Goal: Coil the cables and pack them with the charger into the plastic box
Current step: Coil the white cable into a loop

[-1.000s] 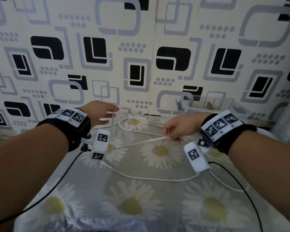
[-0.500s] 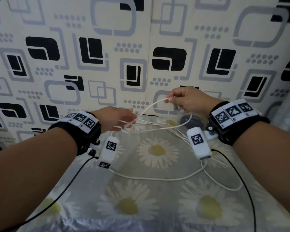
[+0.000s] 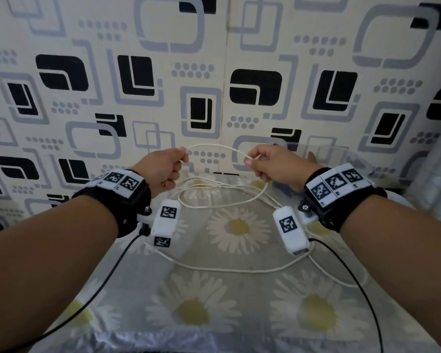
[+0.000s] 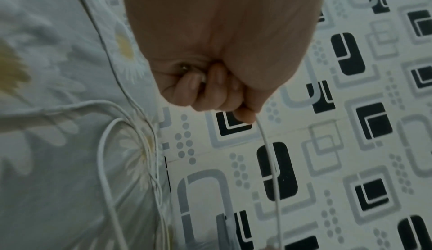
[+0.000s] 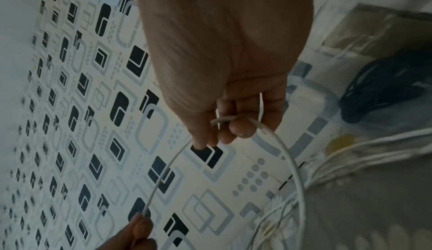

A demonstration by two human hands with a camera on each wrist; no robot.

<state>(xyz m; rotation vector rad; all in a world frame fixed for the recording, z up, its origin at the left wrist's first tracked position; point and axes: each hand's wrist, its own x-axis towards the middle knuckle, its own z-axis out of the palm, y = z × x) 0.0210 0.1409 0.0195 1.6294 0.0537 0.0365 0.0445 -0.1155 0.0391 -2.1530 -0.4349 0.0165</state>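
A room in a home, by the look of it: patterned wallpaper [image 3: 214, 72] of black and grey rounded squares fills the upper frame, and a daisy-print cloth [image 3: 239, 289] covers the surface across the lower half.

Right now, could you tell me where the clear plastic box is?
In the head view, the plastic box stands at the table's far right against the patterned wall, just behind the right hand.

The table [image 3: 127, 324] wears a grey cloth [image 3: 239, 296] printed with daisies. White cable [image 3: 227, 270] lies looped across its middle and far part. At the far right sits a clear plastic box [image 3: 351, 159], against the wall.
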